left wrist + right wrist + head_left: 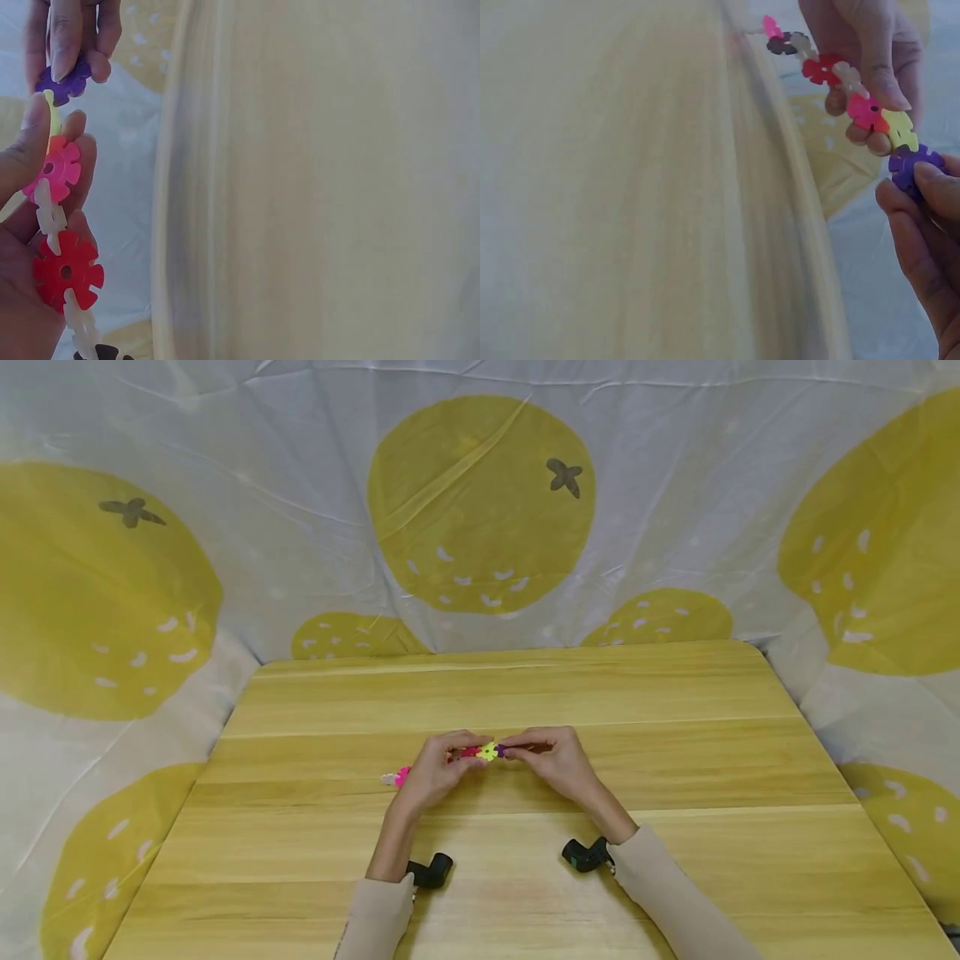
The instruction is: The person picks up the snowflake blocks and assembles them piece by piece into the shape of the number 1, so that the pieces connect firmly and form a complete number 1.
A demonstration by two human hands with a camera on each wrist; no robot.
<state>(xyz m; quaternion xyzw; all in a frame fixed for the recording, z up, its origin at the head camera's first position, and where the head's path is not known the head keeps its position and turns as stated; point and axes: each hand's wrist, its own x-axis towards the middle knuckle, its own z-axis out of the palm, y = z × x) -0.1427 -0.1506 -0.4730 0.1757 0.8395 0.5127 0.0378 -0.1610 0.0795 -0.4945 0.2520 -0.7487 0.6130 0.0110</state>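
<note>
A chain of notched plastic flower-shaped discs stretches between the hands. The left hand (433,774) grips it near one end, thumb and fingers around the pink disc (63,174) and yellow disc (902,133). Between thumb and fingertips, the right hand (561,767) pinches a purple disc (904,169), whose edge meets the yellow one; how deeply their slots engage cannot be told. Farther along come a translucent white disc (51,216), a red disc (81,262), another white disc (81,324) and a dark disc (781,45). In the head view, the chain's pink and white tail shows past the left wrist.
The hands are over a wooden table (675,693). A white cloth (300,485) printed with yellow fruit hangs behind it and along the sides. Black wrist-worn devices (433,870) protrude inward from both sleeves.
</note>
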